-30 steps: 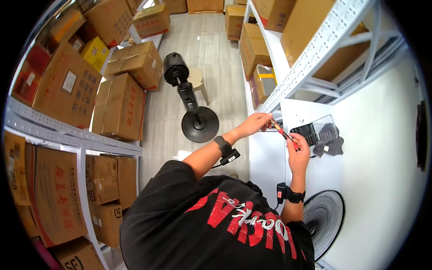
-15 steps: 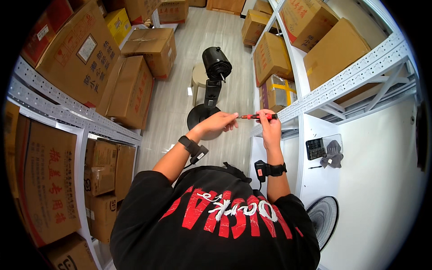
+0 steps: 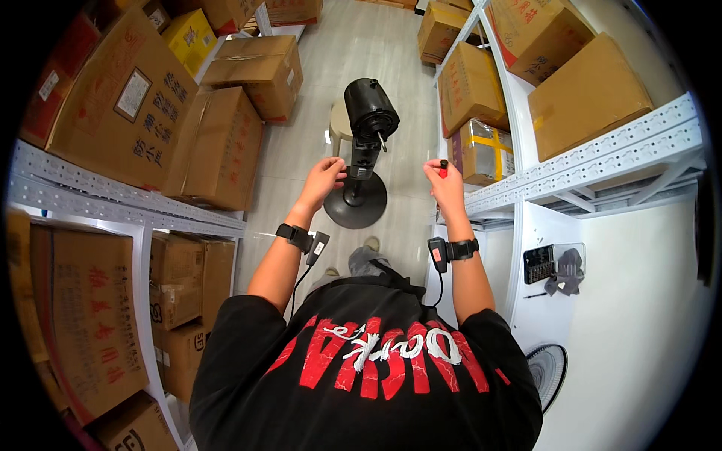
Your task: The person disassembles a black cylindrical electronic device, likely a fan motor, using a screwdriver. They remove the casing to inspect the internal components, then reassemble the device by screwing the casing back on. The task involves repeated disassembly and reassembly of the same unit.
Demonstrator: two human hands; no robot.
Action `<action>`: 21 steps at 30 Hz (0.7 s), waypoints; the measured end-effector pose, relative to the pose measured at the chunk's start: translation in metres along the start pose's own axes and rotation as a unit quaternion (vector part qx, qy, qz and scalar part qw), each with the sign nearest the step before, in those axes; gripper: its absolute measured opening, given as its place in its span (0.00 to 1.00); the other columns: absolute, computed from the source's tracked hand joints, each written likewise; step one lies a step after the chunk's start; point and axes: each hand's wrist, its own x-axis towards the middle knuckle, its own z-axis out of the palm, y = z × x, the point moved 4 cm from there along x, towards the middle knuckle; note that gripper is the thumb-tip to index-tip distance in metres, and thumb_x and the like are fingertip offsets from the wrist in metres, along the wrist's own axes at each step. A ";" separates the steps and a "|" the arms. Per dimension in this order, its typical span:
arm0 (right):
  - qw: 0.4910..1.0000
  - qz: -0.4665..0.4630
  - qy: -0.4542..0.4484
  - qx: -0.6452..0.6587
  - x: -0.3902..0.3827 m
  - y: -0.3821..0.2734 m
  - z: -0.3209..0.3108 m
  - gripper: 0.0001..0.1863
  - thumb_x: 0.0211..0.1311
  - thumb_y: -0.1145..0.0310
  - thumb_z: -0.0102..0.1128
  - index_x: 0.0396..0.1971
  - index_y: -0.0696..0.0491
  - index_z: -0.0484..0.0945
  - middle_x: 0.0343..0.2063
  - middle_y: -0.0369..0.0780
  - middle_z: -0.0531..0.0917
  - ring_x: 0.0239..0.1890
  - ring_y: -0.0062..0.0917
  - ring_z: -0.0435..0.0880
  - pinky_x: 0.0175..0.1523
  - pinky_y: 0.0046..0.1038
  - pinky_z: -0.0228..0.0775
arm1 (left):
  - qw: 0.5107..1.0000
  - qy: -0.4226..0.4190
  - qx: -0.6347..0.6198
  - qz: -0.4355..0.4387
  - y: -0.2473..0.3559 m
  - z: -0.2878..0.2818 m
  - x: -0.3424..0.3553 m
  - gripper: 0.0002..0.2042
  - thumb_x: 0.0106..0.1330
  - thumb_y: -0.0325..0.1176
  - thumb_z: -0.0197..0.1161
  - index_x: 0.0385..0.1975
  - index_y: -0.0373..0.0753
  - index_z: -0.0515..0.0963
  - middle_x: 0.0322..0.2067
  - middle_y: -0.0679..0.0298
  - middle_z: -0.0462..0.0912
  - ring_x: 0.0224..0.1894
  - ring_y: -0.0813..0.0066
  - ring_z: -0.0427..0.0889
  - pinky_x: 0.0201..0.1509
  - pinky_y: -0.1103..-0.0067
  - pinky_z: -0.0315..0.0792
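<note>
A black stand fan without its blades or grille stands before me; its motor housing [image 3: 367, 104] has a bare metal shaft. Below are a short neck [image 3: 364, 156] and a round base [image 3: 353, 207]. My right hand [image 3: 449, 188], to the right of the fan, is closed around a red and black screwdriver [image 3: 444, 171], its handle end up and its thin shaft showing below the hand. Left of the fan neck is my left hand [image 3: 323, 182], its fingers curled in a pinch. Whatever may be between those fingertips is too small to make out.
A beige stool [image 3: 341, 122] stands behind the fan. White metal shelves [image 3: 496, 192] with cardboard boxes [image 3: 470, 83] line both sides. At right lie a black bit case [image 3: 538, 264], a grey cloth [image 3: 569, 270] and a round fan grille [image 3: 549, 376].
My hands have moved apart, the left one leaving the screwdriver's tip and going left. The screwdriver has swung from level to upright in my right hand.
</note>
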 end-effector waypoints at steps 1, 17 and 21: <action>1.000 -0.009 -0.010 -0.011 0.015 0.008 0.004 0.09 0.63 0.67 0.64 0.40 0.55 0.82 0.27 0.32 0.81 0.27 0.15 0.76 0.30 0.20 0.70 | 1.000 0.012 -0.025 -0.008 0.002 0.003 0.006 0.23 0.73 0.46 0.59 0.58 0.35 0.73 0.48 0.63 0.80 0.47 0.75 0.80 0.50 0.76 0.76; 0.971 -0.026 -0.219 -0.093 0.127 0.044 0.087 0.18 0.62 0.60 0.67 0.41 0.61 0.80 0.28 0.40 0.85 0.29 0.26 0.82 0.35 0.30 0.74 | 0.996 0.016 -0.085 -0.012 0.025 0.035 0.059 0.32 0.77 0.60 0.42 0.58 0.33 0.72 0.59 0.49 0.75 0.62 0.59 0.76 0.65 0.64 0.71; 0.963 -0.079 -0.230 -0.115 0.132 0.043 0.084 0.21 0.64 0.56 0.66 0.39 0.64 0.80 0.29 0.44 0.85 0.32 0.29 0.84 0.40 0.32 0.75 | 0.998 0.009 -0.059 -0.010 0.013 0.022 0.066 0.30 0.77 0.58 0.45 0.58 0.35 0.73 0.53 0.55 0.79 0.56 0.63 0.79 0.61 0.66 0.75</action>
